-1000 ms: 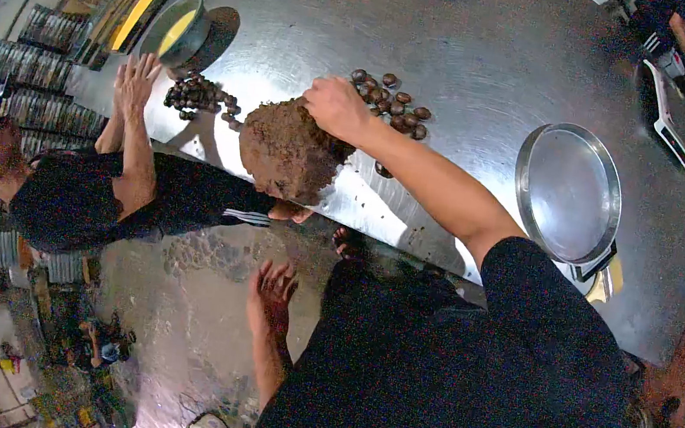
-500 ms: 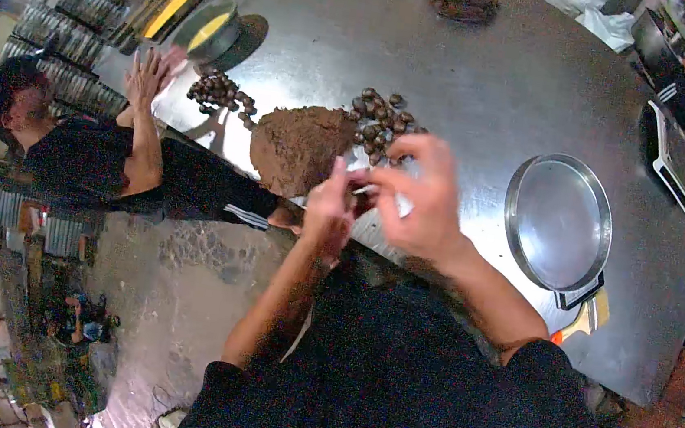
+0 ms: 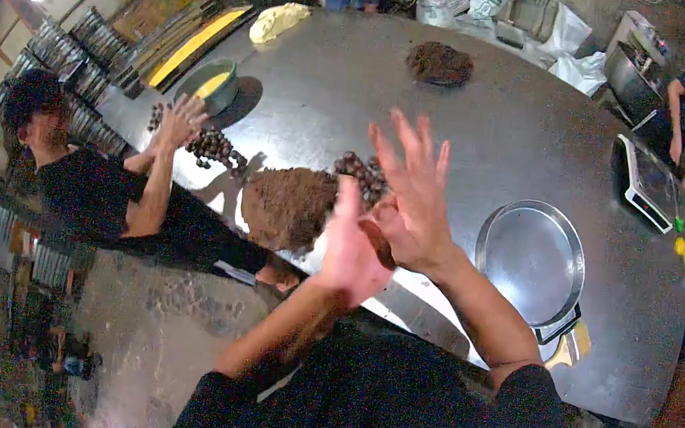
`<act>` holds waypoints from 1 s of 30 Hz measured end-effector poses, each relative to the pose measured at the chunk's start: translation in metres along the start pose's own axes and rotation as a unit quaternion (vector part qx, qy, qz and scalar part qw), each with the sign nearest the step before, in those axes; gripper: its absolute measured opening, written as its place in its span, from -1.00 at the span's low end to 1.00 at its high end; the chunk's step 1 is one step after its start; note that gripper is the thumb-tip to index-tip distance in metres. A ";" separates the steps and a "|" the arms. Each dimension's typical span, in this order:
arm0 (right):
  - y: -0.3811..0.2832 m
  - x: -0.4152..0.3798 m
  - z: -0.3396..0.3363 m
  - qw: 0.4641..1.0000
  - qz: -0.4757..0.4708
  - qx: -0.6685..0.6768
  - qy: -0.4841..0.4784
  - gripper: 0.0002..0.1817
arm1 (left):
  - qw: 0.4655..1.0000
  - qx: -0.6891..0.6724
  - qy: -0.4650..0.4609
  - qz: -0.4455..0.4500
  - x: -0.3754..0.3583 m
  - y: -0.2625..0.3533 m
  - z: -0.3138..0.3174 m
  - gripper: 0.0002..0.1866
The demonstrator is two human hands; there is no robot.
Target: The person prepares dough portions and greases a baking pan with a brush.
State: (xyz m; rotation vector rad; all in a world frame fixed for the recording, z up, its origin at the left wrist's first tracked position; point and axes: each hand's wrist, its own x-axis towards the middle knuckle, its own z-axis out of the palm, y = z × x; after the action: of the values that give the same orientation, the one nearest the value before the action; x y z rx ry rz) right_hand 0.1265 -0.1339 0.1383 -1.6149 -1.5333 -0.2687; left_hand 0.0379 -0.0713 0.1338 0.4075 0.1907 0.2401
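Half a second ago both hands were pinching at something small over the table edge; now they have come together palm to palm, and the view has tipped up so more of the far side of the table shows. The right hand (image 3: pixel 415 198) is spread wide, fingers fanned and pointing up, lying over the left hand (image 3: pixel 355 251), which is flat and open beneath it. A dark sliver shows between the palms, probably a piece of the brown paste being rolled, though the blur makes it hard to be sure. The brown mound (image 3: pixel 287 204) sits on the steel table (image 3: pixel 505 114) just beyond the left hand, with a cluster of small dark balls (image 3: pixel 361 173) touching its far side. An empty round pan (image 3: pixel 533 263) lies to the right, well apart from the hands.

With neither hand closed, whatever is between the palms is held by pressure alone; a loose stroke could let it slip out, and the hands hover over the table's near edge, so it might fall to the floor. Pressing too hard would likely smear it flat. A co-worker's raised hands (image 3: pixel 181 117) work a second pile of balls (image 3: pixel 212 143) near a green bowl (image 3: pixel 208 81), well clear of any collision
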 end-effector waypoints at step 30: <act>-0.011 -0.027 0.003 0.999 0.036 -0.012 -0.024 -0.11 | 0.998 0.000 0.062 -0.032 0.000 0.013 -0.004 -0.20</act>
State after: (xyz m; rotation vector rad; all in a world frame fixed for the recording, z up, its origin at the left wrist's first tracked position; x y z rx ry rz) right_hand 0.1101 -0.1525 0.1227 -1.7020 -1.5095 -0.2103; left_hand 0.0342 -0.0587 0.1354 0.3851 0.3255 0.2029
